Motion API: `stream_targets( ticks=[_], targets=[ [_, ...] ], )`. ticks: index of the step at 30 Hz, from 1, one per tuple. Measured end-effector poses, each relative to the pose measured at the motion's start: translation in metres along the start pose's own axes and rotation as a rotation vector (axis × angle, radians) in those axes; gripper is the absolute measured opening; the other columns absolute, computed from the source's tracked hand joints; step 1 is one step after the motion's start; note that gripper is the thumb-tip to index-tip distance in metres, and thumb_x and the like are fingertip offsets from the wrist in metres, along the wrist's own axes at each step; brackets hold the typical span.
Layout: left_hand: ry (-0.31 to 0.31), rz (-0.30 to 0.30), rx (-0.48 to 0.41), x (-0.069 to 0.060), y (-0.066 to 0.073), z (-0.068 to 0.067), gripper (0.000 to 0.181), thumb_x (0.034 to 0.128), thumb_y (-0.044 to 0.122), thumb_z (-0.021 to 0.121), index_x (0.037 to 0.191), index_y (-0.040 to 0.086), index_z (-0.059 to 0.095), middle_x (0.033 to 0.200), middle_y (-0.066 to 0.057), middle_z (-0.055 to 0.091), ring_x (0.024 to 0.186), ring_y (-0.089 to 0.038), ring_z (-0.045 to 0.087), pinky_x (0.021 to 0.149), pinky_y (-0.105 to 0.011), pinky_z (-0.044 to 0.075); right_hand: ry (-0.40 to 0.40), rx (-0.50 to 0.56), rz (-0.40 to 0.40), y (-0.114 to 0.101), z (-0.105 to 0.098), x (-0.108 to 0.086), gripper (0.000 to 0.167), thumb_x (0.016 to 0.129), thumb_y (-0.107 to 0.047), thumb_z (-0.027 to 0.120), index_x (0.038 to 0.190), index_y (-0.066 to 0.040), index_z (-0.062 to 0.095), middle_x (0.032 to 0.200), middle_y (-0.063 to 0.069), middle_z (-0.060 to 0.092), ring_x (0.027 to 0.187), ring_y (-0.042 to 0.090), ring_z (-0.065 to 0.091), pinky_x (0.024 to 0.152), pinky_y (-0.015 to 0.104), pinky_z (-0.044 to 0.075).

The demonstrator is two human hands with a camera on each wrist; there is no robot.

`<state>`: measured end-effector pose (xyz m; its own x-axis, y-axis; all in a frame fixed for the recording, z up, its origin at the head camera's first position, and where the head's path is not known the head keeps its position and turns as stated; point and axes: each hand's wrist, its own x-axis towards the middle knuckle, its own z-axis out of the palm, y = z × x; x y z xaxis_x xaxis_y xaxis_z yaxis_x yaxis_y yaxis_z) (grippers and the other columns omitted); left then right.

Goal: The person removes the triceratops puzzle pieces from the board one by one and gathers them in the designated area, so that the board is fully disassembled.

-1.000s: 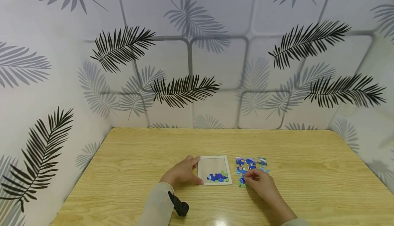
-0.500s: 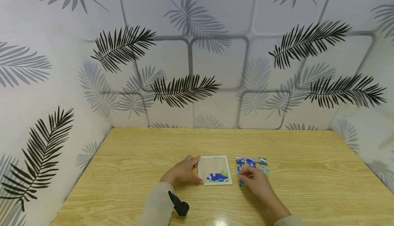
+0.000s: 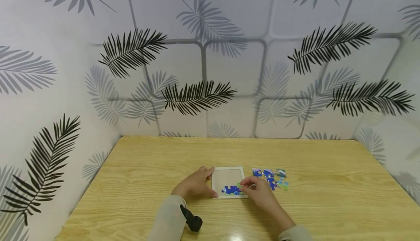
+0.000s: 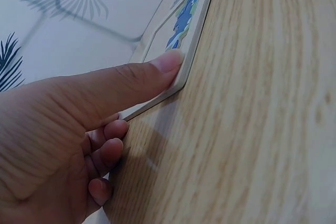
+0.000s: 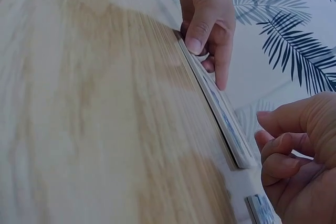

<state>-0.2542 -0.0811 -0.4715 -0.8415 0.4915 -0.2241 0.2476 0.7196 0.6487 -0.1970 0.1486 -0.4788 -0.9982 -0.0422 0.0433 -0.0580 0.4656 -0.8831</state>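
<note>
A square puzzle tray (image 3: pixel 228 168) with a pale rim lies on the table. Several joined blue and green pieces (image 3: pixel 229 190) fill part of its near side. My left hand (image 3: pixel 198 182) grips the tray's left side, the thumb (image 4: pixel 170 62) on the near corner and the other fingers beside the edge. Over the tray's right rim is my right hand (image 3: pixel 260 193), its thumb and index finger brought together in a pinch. The puzzle piece it holds is almost wholly hidden by the fingers, also in the right wrist view.
Loose puzzle pieces (image 3: pixel 269 175) lie in a group right of the tray, partly covered by the right hand. A wood-grain table (image 3: pixel 157 157) carries everything. Behind it rises a wall (image 3: pixel 229 66) with leaf patterns. A black strap end (image 3: pixel 193 222) hangs at the left sleeve.
My right hand has moved left from the loose pieces to the tray's right rim, fingers still pinched. The left hand and tray have stayed in place.
</note>
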Motion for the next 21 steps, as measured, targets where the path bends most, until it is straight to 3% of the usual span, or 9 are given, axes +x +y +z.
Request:
stream_targets(
  ticks=[6,13,21],
  targets=[
    [-0.004,-0.028,-0.012,0.001,0.000,0.000,0.098,0.0711,0.035,0.083,0.150,0.012,0.029,0.106,0.002,0.044,0.099,-0.017,0.045,0.097,-0.040,0.038,-0.024,0.003,-0.042,-0.001,0.008,0.004,0.007,0.081,-0.001,0.071,0.087,-0.002,0.066,0.081,0.002,0.061,0.074,0.013,0.054,0.064,0.023,0.045],
    [0.004,0.001,0.011,0.001,-0.003,0.000,0.098,0.0715,0.035,0.083,0.149,0.009,0.029,0.103,0.002,0.043,0.095,-0.016,0.044,0.092,-0.037,0.038,-0.094,0.016,-0.071,-0.003,0.018,0.008,0.009,0.081,-0.001,0.070,0.090,0.000,0.067,0.078,0.002,0.059,0.073,0.014,0.053,0.060,0.023,0.044],
    [-0.004,0.000,0.012,0.003,-0.004,0.000,0.098,0.0717,0.035,0.083,0.150,0.010,0.028,0.104,0.002,0.043,0.095,-0.015,0.044,0.093,-0.037,0.039,-0.099,-0.123,-0.044,-0.004,0.025,0.009,0.015,0.079,-0.002,0.072,0.093,-0.002,0.067,0.075,0.000,0.053,0.066,0.013,0.047,0.054,0.023,0.038]
  ],
)
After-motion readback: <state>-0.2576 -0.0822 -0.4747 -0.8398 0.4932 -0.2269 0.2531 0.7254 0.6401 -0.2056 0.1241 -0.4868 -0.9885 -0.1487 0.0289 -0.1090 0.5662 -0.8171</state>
